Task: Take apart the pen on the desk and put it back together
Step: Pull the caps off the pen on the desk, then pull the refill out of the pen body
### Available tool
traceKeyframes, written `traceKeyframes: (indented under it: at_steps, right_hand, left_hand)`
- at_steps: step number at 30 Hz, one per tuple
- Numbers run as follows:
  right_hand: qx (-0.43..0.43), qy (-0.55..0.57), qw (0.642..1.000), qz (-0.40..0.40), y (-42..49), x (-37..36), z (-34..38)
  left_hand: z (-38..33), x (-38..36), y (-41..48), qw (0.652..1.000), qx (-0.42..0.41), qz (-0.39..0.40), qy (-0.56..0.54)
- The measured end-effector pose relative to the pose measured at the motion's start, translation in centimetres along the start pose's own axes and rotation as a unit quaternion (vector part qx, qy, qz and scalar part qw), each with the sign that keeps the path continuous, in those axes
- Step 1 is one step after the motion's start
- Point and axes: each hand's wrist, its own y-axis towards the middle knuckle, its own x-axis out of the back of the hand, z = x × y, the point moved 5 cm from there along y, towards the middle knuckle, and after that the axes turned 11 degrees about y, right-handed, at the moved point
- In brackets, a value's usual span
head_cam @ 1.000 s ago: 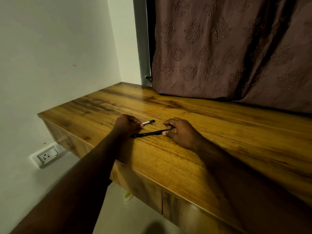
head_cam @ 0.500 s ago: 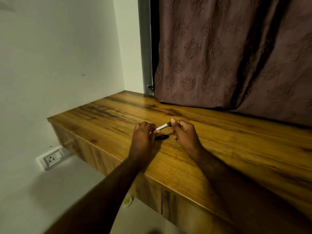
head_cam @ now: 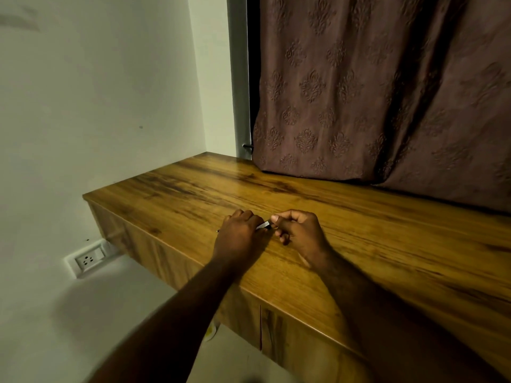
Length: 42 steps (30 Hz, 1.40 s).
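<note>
Both hands meet over the wooden desk (head_cam: 387,244) near its front edge. My left hand (head_cam: 239,234) is curled over a pen part, and a thin tip sticks out at its left side. A short silver piece of the pen (head_cam: 263,225) shows in the gap between the hands. My right hand (head_cam: 297,230) pinches the right end of that piece with thumb and fingers. The rest of the pen is hidden under the hands, and I cannot tell whether a black part lies beneath them.
A brown patterned curtain (head_cam: 387,92) hangs down onto the back of the desk. A white wall stands to the left, with a socket (head_cam: 88,259) low down below the desk's left end. Cabinet fronts (head_cam: 304,346) run under the desk.
A second ago the black barrel lay between my hands on the desk; since then my hands have drawn together on the silver piece, and the barrel is now out of sight.
</note>
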Motion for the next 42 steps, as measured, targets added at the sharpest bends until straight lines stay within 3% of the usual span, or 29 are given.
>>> traceKeyframes:
  at_steps: [9,23,29,32,36,38,42]
  right_hand:
    - [-0.005,0.004,1.0,0.005,0.8,0.1,-0.3]
    - [0.03,-0.089,0.996,-0.009,1.2,0.2,-0.3]
    - [0.063,-0.062,0.995,-0.053,1.3,1.3,0.9]
    - [0.043,-0.121,0.992,-0.016,1.5,1.8,0.6]
    - [0.052,-0.264,0.961,0.067,1.1,0.5,0.1]
    - [0.068,-0.354,0.927,0.104,0.7,-0.3,0.0]
    - [0.089,-0.451,0.879,0.126,0.0,-1.1,0.3]
  left_hand:
    - [0.5,0.1,0.0,1.0,0.02,0.002,-0.011]
    - [1.2,-0.7,0.0,0.999,0.032,0.002,0.011]
    - [1.6,-0.6,0.0,0.998,0.061,0.003,0.008]
    - [1.7,-0.5,-0.1,0.997,0.077,-0.003,0.003]
    - [1.6,-0.2,-0.1,0.996,0.087,-0.007,-0.004]
    - [1.6,-0.1,-0.2,0.996,0.087,-0.008,-0.012]
    - [1.5,-0.1,-0.2,0.997,0.078,-0.007,-0.015]
